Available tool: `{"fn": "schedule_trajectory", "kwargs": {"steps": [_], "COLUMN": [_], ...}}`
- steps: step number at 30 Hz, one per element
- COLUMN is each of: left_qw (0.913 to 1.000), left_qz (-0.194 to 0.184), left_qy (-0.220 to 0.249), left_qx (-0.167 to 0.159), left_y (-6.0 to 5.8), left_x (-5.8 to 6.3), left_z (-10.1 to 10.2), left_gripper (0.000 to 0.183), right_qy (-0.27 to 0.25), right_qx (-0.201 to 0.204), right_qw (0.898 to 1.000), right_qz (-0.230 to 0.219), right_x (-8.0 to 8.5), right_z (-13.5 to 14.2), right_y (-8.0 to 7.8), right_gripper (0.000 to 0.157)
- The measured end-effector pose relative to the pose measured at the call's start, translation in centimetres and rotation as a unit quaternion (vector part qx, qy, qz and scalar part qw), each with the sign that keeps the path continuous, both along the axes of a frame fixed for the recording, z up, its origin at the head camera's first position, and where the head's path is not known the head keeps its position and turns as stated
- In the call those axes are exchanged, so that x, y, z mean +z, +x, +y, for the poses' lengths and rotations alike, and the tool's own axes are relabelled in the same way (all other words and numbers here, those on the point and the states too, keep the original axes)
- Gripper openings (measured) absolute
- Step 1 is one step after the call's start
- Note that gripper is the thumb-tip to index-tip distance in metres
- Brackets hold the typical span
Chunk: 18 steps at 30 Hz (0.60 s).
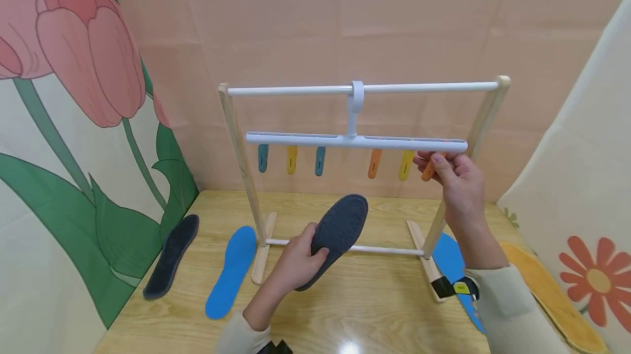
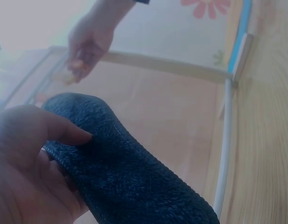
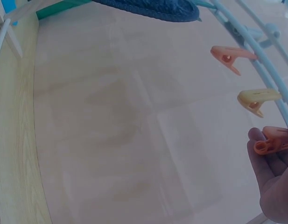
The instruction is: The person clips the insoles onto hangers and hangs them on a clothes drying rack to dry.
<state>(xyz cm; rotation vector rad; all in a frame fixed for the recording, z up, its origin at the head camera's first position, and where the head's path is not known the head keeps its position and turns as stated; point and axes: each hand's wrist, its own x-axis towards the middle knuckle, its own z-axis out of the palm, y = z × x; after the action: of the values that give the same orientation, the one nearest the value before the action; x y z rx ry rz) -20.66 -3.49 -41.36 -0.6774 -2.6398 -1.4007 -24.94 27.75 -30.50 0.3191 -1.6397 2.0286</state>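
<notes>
My left hand (image 1: 296, 263) grips a dark fleecy insole (image 1: 342, 225) by its edge, thumb on one face, and tilts it up in front of the rack. In the left wrist view the insole (image 2: 125, 168) shows its fuzzy surface and stitched border. Up at the right end of a pale hanger bar (image 1: 305, 139), my right hand (image 1: 460, 189) pinches an orange clothespin (image 1: 429, 172). The right wrist view shows that clothespin (image 3: 273, 142) between thumb and fingers. Beside it on the bar hang a yellow clothespin (image 1: 406, 165) and another orange clothespin (image 1: 374, 164).
A wooden rack (image 1: 241, 162) with a white top rod (image 1: 291, 91) carries the hanger by its hook (image 1: 357, 96). Further left hang blue and yellow clothespins (image 1: 292, 159). On the table lie a dark insole (image 1: 172, 255), blue insoles (image 1: 231, 272) and yellow insoles (image 1: 547, 293).
</notes>
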Motion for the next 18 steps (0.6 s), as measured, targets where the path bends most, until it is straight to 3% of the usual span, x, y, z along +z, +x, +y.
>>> {"fn": "schedule_trajectory", "kwargs": {"steps": [18], "left_qw": [0.9998], "left_qz": [0.016], "left_qy": [-0.006], "left_qx": [-0.013], "left_y": [-0.3], "left_x": [0.0], "left_z": [1.6], "left_gripper": [0.031], "right_qy": [-0.004], "right_qx": [0.004], "right_qw": [1.0], "right_qz": [0.005], "right_x": [0.0], "right_z": [-0.1], "right_y": [0.1], "right_gripper": [0.033]}}
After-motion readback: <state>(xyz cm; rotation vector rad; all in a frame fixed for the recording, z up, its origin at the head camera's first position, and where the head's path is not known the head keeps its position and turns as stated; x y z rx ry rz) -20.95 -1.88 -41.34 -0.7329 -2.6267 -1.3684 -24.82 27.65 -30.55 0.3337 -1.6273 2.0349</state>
